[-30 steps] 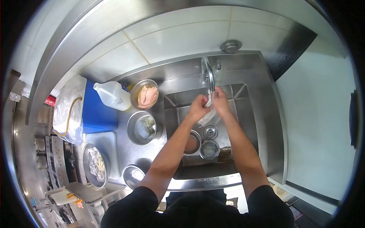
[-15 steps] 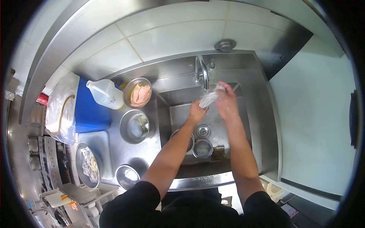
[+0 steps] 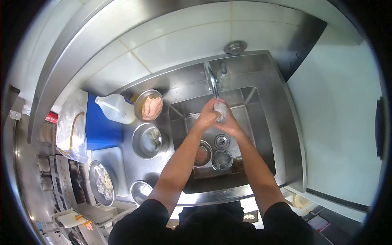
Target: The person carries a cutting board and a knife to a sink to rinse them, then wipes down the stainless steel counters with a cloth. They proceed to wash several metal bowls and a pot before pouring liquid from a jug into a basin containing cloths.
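Fingers (image 3: 214, 117) of the left hand (image 3: 206, 117) and right hand (image 3: 231, 124) press round one white wad (image 3: 221, 109) under one tap (image 3: 212, 79).
It is over one sink (image 3: 261, 130), with two round containers (image 3: 222, 170) near one drain (image 3: 221, 141); four metal bowls (image 3: 138, 143) and one jug (image 3: 118, 109) stand to the left.

on a steel counter (image 3: 136, 170), a translucent jug (image 3: 116, 109), a bowl (image 3: 139, 103) with pink contents (image 3: 152, 108), two further metal bowls (image 3: 139, 141)
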`<state>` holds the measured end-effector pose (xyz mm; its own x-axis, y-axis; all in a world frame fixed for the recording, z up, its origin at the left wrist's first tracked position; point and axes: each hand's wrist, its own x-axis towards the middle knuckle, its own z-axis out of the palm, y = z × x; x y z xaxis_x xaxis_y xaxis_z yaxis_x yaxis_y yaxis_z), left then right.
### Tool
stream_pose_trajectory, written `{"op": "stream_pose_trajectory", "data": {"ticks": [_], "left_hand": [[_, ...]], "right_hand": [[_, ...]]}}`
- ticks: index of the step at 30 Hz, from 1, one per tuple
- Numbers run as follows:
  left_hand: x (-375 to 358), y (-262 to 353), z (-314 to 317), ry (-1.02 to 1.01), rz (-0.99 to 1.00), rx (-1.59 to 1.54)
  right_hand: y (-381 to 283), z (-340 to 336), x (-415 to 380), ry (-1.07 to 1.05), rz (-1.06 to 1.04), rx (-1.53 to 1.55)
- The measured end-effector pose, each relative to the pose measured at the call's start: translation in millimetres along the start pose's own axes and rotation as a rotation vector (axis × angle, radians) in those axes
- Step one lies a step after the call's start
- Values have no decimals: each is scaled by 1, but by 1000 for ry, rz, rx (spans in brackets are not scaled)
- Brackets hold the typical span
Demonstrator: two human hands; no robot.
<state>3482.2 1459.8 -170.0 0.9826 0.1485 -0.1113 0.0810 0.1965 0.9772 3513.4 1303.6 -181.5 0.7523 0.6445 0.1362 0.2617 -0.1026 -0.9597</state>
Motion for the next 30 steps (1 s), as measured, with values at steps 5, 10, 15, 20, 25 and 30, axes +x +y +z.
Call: {"op": "stream_pose_trajectory", "data": {"ticks": [5,10,15,20,25,30], "left_hand": [[-5,15,-36,-47,-81,-314],[-30,-39,-73,94,-65,-273],[-71,-7,-44,-130,-214,98],[-46,-4,5,-77,-295,-221],[-34,-55,35,159,-368,-824],[-48,-61,23,99,-401,-683]], "right_hand": [[30,23,17,-76,260,333],[15,-6,21,-35,218,93],[-52,-45,40,-498,84,-261],[-37,-33,57,-332,228,232],[2,19,45,208,457,795],[2,4,13,-74,427,648]]}}
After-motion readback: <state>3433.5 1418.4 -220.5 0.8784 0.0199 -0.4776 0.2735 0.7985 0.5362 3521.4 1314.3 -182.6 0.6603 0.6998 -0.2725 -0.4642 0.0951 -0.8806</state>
